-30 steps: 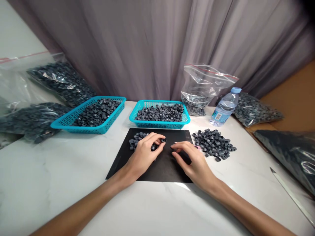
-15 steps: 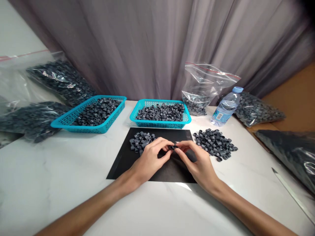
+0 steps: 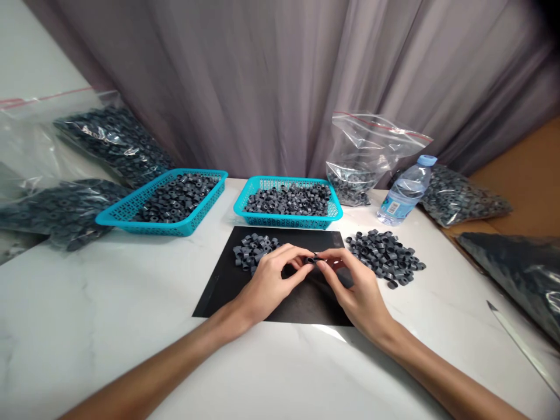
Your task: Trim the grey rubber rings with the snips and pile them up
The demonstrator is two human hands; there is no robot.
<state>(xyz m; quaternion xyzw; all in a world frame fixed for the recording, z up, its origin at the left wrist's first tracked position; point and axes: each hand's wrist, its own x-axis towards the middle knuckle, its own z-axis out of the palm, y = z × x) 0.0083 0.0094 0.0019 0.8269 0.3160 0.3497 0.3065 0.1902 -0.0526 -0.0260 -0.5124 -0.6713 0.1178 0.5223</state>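
Small dark ring [image 3: 310,260] over the black mat [image 3: 301,306], between both hands: left hand [image 3: 275,282] nearly closed, thumb and fingertips pinching it; right hand [image 3: 356,282] fingers curled in at its right side, own grip unclear. Neither hand nearer; ring's long axis too small to tell.

Across the far side, grey-purple curtain [image 3: 245,87] in long folds; at left, far back, pale wall [image 3: 39,52]; at right, brown panel [image 3: 531,169]; below, white grey-veined tabletop [image 3: 87,303] with a bright gleam.
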